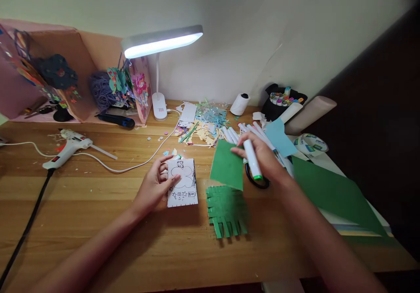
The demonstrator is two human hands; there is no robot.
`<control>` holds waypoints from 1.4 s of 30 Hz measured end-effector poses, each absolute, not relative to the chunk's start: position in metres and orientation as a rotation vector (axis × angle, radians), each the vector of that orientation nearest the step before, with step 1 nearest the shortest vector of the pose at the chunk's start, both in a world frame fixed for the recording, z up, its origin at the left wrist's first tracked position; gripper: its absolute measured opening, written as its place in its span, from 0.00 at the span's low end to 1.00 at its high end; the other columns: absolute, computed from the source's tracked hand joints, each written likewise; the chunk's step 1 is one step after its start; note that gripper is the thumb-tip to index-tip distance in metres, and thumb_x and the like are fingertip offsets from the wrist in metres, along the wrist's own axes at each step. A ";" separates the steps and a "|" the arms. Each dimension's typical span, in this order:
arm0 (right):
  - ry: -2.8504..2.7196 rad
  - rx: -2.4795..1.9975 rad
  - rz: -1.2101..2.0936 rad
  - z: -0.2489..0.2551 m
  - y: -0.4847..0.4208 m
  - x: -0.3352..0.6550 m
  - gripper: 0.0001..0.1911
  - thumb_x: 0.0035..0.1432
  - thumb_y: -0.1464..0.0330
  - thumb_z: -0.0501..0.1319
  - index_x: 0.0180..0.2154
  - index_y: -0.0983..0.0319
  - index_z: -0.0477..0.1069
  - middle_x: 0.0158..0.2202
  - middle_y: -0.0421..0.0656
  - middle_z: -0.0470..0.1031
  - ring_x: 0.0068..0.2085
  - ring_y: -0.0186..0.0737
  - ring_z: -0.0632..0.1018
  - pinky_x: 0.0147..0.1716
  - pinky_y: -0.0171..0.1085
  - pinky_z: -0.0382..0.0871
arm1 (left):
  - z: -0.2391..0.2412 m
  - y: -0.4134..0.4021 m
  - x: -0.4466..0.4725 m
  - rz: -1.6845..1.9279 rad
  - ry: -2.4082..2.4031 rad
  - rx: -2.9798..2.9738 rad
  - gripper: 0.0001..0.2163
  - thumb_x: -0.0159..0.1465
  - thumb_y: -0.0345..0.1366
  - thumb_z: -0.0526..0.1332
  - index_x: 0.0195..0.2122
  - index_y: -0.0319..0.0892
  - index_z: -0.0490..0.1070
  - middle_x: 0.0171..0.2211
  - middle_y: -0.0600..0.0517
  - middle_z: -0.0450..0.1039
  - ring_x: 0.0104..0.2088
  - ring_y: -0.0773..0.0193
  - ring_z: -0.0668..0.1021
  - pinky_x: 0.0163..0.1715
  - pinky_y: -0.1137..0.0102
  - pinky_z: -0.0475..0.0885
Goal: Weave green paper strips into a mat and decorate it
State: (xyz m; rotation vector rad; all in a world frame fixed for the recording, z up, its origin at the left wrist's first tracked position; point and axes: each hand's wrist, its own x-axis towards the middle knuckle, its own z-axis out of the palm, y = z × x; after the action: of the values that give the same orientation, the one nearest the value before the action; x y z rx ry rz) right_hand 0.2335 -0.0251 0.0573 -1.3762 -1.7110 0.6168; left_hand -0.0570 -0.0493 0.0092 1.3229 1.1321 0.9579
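Note:
My left hand point(160, 180) is closed on a white card point(185, 181) with black line drawings: a large clover-like outline, stars and small figures. Between the thumb and fingers of my right hand point(259, 155) are a plain green paper square point(226, 164) and a white marker point(252, 159) with a green end pointing down. Below that square is a woven mat of green paper strips point(226, 210), its loose ends sticking out at the left and bottom. Its right side is blurred. A black ring-shaped thing point(257, 181) lies partly hidden under my right hand.
A glue gun point(67, 148) with its cable lies left, near a box cutter point(116, 120). A lit lamp point(159, 107) stands behind paper scraps point(205, 128). At right are markers point(232, 134), tape point(311, 144), green sheets point(337, 192) and a marker holder point(282, 100).

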 end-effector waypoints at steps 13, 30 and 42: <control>-1.776 -1.259 1.061 -0.012 -0.023 0.219 0.11 0.48 0.68 0.65 0.34 0.59 0.66 0.33 0.40 0.73 0.31 0.37 0.74 0.31 0.37 0.69 | -0.011 -0.046 -0.031 0.854 1.280 1.396 0.28 0.52 0.38 0.67 0.53 0.40 0.61 0.30 0.55 0.67 0.21 0.73 0.66 0.19 0.78 0.61; -1.612 -1.284 0.891 -0.020 -0.016 0.221 0.11 0.50 0.74 0.61 0.36 0.58 0.66 0.35 0.39 0.74 0.37 0.39 0.77 0.37 0.39 0.72 | -0.011 -0.021 -0.012 0.756 1.359 1.759 0.26 0.57 0.38 0.64 0.56 0.42 0.59 0.37 0.51 0.69 0.26 0.68 0.72 0.26 0.71 0.69; -1.597 -1.296 0.902 -0.018 -0.017 0.220 0.10 0.49 0.73 0.62 0.35 0.58 0.67 0.35 0.39 0.74 0.37 0.40 0.77 0.37 0.39 0.72 | 0.001 -0.053 0.001 0.674 1.459 2.662 0.18 0.67 0.38 0.54 0.57 0.41 0.61 0.59 0.41 0.60 0.55 0.50 0.68 0.53 0.55 0.65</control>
State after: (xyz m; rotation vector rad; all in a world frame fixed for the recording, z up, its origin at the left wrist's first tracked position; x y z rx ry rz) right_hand 0.2199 -0.0171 -0.0178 -1.2956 -1.5965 0.9016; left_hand 0.0009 -0.0531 0.0011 2.6623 1.4591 0.6744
